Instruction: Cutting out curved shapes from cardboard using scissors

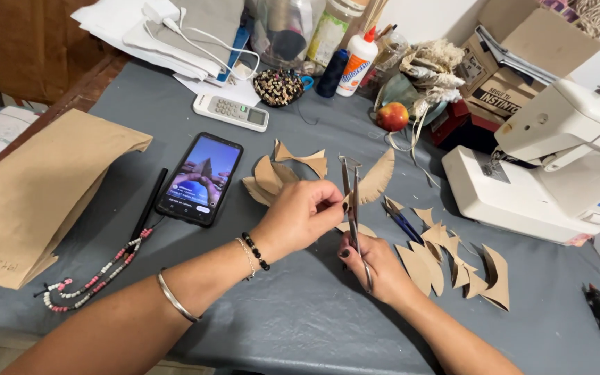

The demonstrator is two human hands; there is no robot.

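Observation:
My left hand pinches the lower end of a brown, feather-shaped paper piece above the grey table. My right hand grips metal scissors whose blades point up and away from me, right beside the fringed edge of that piece. Both hands meet near the table's middle. More curved brown cut-outs lie just behind my left hand. Several others are spread to the right of my right hand.
A lit phone, a black pen and a beaded string lie at left by a brown paper bag. A white sewing machine stands at right. A glue bottle, an apple and a remote sit behind.

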